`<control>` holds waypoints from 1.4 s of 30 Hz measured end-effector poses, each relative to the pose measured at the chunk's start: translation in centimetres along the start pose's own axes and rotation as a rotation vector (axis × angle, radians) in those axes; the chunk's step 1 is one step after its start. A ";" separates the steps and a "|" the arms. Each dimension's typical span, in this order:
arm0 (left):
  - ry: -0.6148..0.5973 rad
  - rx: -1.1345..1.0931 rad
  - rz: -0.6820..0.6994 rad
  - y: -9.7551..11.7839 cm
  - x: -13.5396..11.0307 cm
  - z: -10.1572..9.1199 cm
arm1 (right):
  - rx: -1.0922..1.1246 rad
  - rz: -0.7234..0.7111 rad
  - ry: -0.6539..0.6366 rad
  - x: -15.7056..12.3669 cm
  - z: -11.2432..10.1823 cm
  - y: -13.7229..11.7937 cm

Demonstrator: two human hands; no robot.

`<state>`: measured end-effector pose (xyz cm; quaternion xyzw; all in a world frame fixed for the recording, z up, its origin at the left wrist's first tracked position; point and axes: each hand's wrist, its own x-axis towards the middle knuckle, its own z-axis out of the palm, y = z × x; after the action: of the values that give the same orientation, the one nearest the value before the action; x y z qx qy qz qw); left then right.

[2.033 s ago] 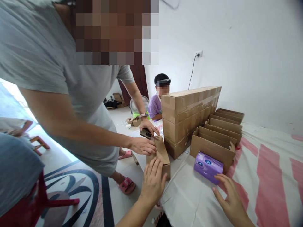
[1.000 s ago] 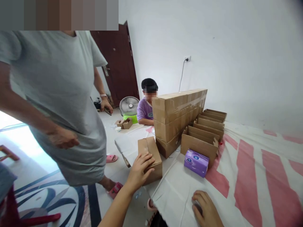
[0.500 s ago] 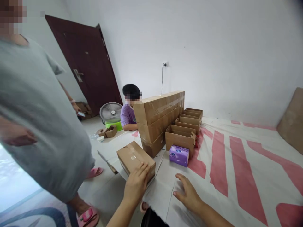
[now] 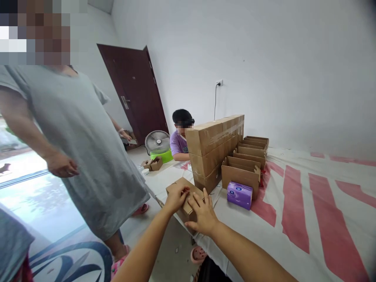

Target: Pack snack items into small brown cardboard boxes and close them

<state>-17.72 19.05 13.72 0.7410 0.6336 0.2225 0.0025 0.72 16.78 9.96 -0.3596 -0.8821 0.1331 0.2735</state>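
Observation:
A small closed cardboard box (image 4: 182,182) lies at the near left edge of the cloth-covered table. My left hand (image 4: 175,200) is on top of it, with thumb and fingertips pinched together; whatever lies between them is too small to make out. Spread fingers of my right hand (image 4: 205,214) rest on the box's top and near side. Just behind the box rises a wall of stacked taped cartons (image 4: 210,156). To its right, a purple tissue pack (image 4: 239,195) leans by a row of open cardboard boxes (image 4: 241,175).
A person in a grey dress (image 4: 88,149) stands at the left. Another person in purple (image 4: 178,143) sits behind the stack. A fan (image 4: 158,142) stands on the floor near the dark door (image 4: 135,90). Red-marked white cloth (image 4: 293,203) covers the table.
My right hand has come from above the table onto the box. My left hand has gone from lying flat to a pinch on its top. The view has shifted left.

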 end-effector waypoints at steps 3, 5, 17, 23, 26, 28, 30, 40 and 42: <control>-0.019 0.060 -0.062 -2.6 1.7 -0.7 | 0.004 -0.028 0.065 0.3 1.6 0.7; -0.062 0.083 -0.102 -3.4 2.3 -1.0 | 0.005 -0.044 0.079 0.0 1.8 1.2; -0.041 -0.284 0.308 8.3 -6.3 3.8 | -0.072 -0.073 -0.022 -19.6 -11.0 6.8; -0.019 -0.499 0.312 17.3 -8.6 7.6 | -0.209 0.142 0.097 -29.5 -14.6 6.3; -0.070 -0.541 0.337 18.8 -8.8 8.0 | -0.276 0.203 0.185 -31.9 -15.3 5.5; -0.107 -0.542 0.330 18.8 -8.8 7.9 | -0.298 0.287 0.259 -33.5 -16.0 5.8; -0.128 -0.534 0.325 18.6 -8.7 7.8 | -0.327 0.461 0.359 -35.6 -16.8 7.1; -0.123 -0.588 0.298 18.8 -8.8 7.5 | -0.519 0.709 0.227 -46.1 -16.7 15.5; -0.125 -0.620 0.288 18.8 -8.8 7.4 | -0.550 0.678 0.299 -44.4 -18.2 15.2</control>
<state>1.51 9.13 9.57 0.7990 0.4233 0.3566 0.2351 45.99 -3.20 1.07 -0.7023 -0.6681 -0.0774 0.2332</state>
